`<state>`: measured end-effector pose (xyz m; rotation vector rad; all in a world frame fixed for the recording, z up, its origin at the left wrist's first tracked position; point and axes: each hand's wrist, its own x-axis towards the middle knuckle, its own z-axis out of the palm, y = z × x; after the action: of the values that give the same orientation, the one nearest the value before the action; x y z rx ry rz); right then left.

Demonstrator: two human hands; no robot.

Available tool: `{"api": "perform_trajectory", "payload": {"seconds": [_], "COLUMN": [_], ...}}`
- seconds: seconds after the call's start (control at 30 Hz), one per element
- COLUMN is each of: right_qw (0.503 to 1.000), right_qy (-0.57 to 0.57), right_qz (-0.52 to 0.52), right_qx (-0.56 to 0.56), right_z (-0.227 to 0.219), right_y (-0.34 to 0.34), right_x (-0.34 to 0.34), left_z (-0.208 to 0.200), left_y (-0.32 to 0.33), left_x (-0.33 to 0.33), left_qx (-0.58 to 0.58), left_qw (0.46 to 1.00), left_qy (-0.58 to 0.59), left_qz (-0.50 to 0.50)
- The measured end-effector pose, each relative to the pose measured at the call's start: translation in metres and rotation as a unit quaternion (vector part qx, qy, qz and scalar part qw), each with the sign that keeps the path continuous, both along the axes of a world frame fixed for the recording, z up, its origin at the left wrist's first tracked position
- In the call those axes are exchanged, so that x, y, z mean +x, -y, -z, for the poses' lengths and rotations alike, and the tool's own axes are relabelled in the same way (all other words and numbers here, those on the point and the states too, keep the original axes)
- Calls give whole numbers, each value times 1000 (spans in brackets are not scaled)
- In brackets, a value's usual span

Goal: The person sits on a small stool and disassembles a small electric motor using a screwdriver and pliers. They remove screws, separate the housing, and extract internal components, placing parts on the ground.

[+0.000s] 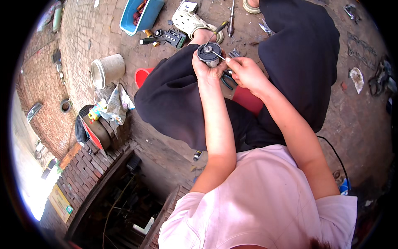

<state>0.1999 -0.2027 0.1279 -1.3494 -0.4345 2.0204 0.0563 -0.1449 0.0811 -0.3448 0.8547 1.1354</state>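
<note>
Cupping black-topped cylinder [210,54] in left hand [202,69]; pinching thin metal rod [219,56] in right hand [246,74], angled toward hub [208,49]. If pressed askew, could skid off and jab left hand.

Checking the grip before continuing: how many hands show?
2: the left hand cradling the round black-topped part, and the right hand beside it, pinching a thin rod.

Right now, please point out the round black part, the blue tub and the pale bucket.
Round black part [209,56]: head view, on its top face.
Blue tub [152,15]: head view, on its outer wall.
Pale bucket [112,69]: head view, on its side.
</note>
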Motion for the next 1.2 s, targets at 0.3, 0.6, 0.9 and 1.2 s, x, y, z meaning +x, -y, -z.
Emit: {"api": "perform_trajectory", "payload": {"seconds": [0.3,0.6,0.9,1.2], "right_qw": [931,912,994,985], "right_qy": [325,371,-55,-131], "right_qz": [1,40,77,48], "right_qx": [167,171,-63,-102], "right_z": [18,17,2,-9], "right_y": [14,24,7,-2], "right_x": [-28,-38,-2,6], "left_z": [23,31,-13,-25], "left_y": [8,3,4,10], "left_x": [-1,3,23,28], "left_qx": [-51,-58,-58,65], "left_qw": [976,976,966,882], "left_qy": [-210,-207,-242,-462], "left_qz": [7,-34,63,63]}}
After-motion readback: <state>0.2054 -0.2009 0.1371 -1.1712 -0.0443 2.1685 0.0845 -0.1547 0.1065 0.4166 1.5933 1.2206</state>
